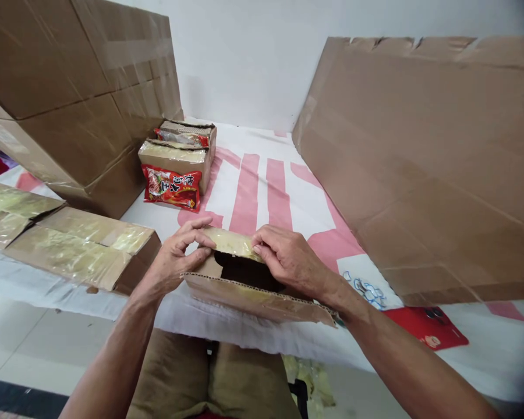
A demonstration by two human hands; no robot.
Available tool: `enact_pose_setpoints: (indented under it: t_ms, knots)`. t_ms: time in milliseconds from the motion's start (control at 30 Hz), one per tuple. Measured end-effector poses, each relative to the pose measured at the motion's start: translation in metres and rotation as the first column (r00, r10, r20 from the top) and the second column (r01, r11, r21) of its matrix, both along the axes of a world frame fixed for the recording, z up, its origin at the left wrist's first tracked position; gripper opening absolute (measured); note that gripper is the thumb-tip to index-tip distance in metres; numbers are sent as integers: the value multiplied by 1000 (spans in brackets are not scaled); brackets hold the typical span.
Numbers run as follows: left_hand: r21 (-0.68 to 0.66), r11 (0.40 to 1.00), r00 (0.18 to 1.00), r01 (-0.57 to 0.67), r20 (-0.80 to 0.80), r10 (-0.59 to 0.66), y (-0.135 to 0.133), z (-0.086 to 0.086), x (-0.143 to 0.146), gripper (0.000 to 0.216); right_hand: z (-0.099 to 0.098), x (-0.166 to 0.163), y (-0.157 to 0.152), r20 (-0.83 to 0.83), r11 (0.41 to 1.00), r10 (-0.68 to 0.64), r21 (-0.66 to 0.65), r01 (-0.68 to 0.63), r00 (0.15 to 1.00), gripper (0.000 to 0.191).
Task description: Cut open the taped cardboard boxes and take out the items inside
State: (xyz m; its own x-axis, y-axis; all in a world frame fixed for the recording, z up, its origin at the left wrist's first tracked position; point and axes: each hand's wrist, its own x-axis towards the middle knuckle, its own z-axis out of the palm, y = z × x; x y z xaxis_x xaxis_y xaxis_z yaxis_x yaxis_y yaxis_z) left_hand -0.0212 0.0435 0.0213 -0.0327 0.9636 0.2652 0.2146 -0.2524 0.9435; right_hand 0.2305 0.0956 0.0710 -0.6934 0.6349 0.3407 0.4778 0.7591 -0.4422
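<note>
A small cardboard box (262, 299) sits at the table's front edge, its top partly open on a dark inside I cannot make out. Along its far side runs a flap (232, 241) covered with shiny, yellowish clear tape. My left hand (181, 256) pinches the left end of this flap between thumb and fingers. Near the flap's right end, my right hand (288, 259) is closed on the taped edge, its wrist over the box's right side. The near wall has a torn, corrugated upper edge.
Large cartons (100, 110) stand at the left, another carton (441, 169) at the right. Taped small boxes (82, 244) lie to the left. Behind, a red food packet (172, 187) leans on an opened box (174, 156). A red phone (428, 327) lies at the right.
</note>
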Motion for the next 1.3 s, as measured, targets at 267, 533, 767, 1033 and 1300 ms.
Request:
enact_pose_setpoints:
  t_ms: [267,533,767,1033,1300]
  knots:
    - [45,998,997,-33,-65,36,-7,-3,1,22,-4,-9,-7,-158,957,-246,-193,214,956,16]
    - [89,994,997,-58,-54,63,-9,-7,0,20,-5,-11,-11,-276,866,-378,-443,232,884,15]
    - [78,995,998,-62,-27,65,-12,-6,2,19,-9,-14,-13,-335,819,-470,-510,262,817,13]
    - [92,995,998,-51,-23,53,-13,-8,0,18,6,8,-4,-343,761,-444,-632,147,828,32]
    - [120,992,998,-27,-54,34,-14,-8,-2,13,27,-22,-15,102,976,-134,-160,150,986,5]
